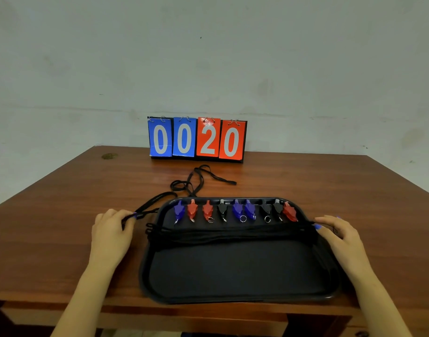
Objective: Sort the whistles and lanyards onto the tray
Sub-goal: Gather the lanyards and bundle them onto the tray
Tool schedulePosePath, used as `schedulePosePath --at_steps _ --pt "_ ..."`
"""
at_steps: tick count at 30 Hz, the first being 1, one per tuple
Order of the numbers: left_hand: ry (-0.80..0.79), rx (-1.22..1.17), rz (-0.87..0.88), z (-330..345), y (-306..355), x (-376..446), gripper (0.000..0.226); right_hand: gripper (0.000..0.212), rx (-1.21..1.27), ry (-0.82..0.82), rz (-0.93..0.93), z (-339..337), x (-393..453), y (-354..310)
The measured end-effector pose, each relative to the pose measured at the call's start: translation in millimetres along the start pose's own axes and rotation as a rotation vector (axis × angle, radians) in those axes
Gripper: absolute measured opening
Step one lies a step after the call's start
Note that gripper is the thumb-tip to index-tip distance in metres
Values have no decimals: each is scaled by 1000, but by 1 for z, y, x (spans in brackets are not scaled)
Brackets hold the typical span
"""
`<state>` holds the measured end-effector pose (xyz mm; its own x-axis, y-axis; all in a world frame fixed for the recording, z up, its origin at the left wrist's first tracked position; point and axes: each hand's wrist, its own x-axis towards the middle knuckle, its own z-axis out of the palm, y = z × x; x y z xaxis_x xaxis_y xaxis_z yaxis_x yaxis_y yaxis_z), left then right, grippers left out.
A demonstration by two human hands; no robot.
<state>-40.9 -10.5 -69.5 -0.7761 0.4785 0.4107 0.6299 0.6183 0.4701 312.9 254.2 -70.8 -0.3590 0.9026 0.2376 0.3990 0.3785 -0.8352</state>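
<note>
A black tray [233, 271] lies at the table's near edge. Along its far rim stand several whistles in a row: blue [179, 210], red [192, 209], black [222, 209] and others. A bundle of black lanyards [233, 233] stretches across the tray's middle. My left hand [111, 229] pinches a black lanyard [145, 210] just left of the tray. At the tray's right rim my right hand [340, 234] pinches the bundle's right end. A loose tangle of black lanyards [196, 181] lies on the table behind the tray.
A flip scoreboard [197, 138] reading 0020 stands at the back of the brown wooden table [62, 203], against a pale wall. A small round mark [109, 156] shows at the table's far left.
</note>
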Motion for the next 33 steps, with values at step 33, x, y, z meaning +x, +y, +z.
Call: schedulePosePath --at_steps 33 --pt "356 -491 194 -9 5 -17 19 63 -300 -881 -555 213 -46 -216"
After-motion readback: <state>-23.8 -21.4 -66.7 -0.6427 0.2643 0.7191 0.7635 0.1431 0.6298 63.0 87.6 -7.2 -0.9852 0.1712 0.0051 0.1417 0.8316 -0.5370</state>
